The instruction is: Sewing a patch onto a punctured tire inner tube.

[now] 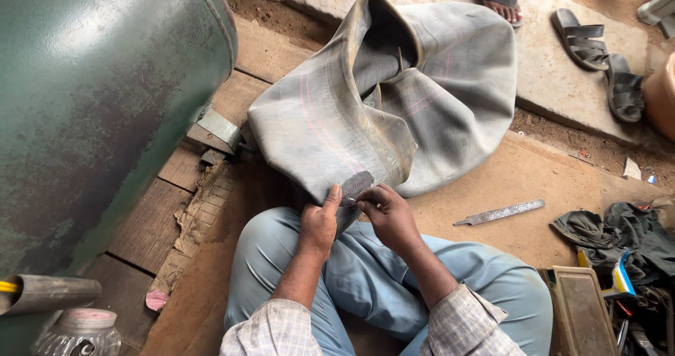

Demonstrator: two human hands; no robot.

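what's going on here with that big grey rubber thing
A person sits on the floor with a large grey inner tube draped over their knees. The left hand pins the tube's edge by a dark roughened patch; the right hand pinches something small at that patch, too small to make out. A metal file lies on the floor to the right, untouched.

Matt grey rubber tube point(422, 96); rough metal file point(500, 212); worn wooden planks point(151, 222).
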